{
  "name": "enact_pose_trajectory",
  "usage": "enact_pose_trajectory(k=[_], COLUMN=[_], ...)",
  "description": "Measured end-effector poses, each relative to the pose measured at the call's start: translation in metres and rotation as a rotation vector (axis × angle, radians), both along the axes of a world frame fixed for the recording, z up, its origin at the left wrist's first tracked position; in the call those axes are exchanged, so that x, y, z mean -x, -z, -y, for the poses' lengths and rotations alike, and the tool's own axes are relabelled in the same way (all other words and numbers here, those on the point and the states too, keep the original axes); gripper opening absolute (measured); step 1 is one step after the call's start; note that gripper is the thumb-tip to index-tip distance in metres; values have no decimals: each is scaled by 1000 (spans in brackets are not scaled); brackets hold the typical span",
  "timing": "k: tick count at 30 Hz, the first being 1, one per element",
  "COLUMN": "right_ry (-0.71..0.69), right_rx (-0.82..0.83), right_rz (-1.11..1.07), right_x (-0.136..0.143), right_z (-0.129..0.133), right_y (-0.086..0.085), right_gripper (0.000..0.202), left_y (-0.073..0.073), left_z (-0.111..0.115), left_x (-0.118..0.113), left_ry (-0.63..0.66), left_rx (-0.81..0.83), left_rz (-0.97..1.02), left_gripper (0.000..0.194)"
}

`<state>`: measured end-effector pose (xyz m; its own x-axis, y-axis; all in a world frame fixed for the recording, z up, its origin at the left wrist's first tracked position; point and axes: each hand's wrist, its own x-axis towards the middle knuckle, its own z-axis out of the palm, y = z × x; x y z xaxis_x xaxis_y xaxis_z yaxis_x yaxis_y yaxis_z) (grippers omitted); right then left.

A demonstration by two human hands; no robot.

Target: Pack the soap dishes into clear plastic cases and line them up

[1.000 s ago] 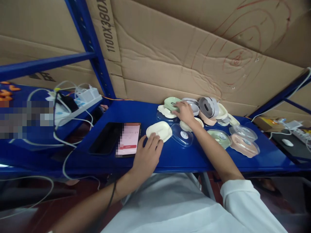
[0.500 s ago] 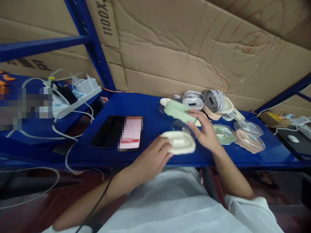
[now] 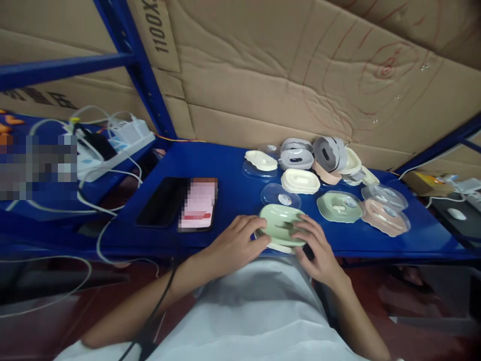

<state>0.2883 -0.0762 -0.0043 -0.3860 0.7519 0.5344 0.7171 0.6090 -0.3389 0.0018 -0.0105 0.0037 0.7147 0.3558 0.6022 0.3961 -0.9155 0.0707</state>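
Observation:
A green soap dish (image 3: 280, 220), its hollow side up with a dark slot in the middle, rests on a cream soap dish (image 3: 280, 247) near the table's front edge. Only the cream one's near rim shows. Gripping the left end is my left hand (image 3: 244, 238), fingers on the rim and thumb in front. My right hand (image 3: 315, 250) curls over the right end, fingertips inside the green dish. Just behind them lies a clear oval lid (image 3: 272, 195) with a round sticker. Another cream dish (image 3: 300, 181) sits beyond that lid.
Grey soap dishes (image 3: 296, 159) stand stacked at the back, near a cream piece (image 3: 261, 160). To the right are a lidded green dish (image 3: 340, 206) and a pink dish (image 3: 387, 218). A lit phone (image 3: 199, 205) and a dark device (image 3: 161, 200) lie left. A power strip (image 3: 131, 143) trails cables.
My right hand has brought the green dish down and toward me onto the cream dish in my left hand. Both hands now hold the stack, closer to the table's edge.

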Motion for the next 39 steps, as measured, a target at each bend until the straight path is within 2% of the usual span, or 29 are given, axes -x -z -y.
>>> enact_pose_trajectory(k=[4, 7, 13, 16, 19, 24, 28, 30, 34, 39], right_ry=[-71, -77, 74, 68, 35, -14, -75, 4, 254, 362], right_rx=[-16, -50, -49, -17, 3, 56, 105, 116, 155, 181], right_rz=[71, 73, 111, 134, 97, 143, 145, 139, 213, 213], right_x=[9, 10, -8, -16, -16, -4, -1, 0, 5, 0], right_z=[-1, -2, 2, 3, 3, 4, -8, -22, -52, -59], right_y=[0, 4, 4, -1, -4, -7, -14, -18, -21, -12], right_gripper=[44, 49, 42, 43, 44, 39, 47, 50, 50, 54], left_y=[-1, -2, -2, -2, -2, -1, 1, 0, -4, -4], left_z=[-4, -7, -9, -9, -9, -8, -8, -8, -6, -5], left_x=[0, 0, -1, -2, -3, -3, -3, -3, -2, -3], left_ry=[38, 83, 63, 81, 72, 84, 64, 39, -9, -83], left_rx=[52, 116, 181, 170, 160, 170, 139, 123, 92, 84], left_rz=[-38, -56, -15, -49, -48, -20, -21, -13, 21, 57], left_gripper=[25, 29, 34, 38, 34, 13, 14, 13, 11, 11])
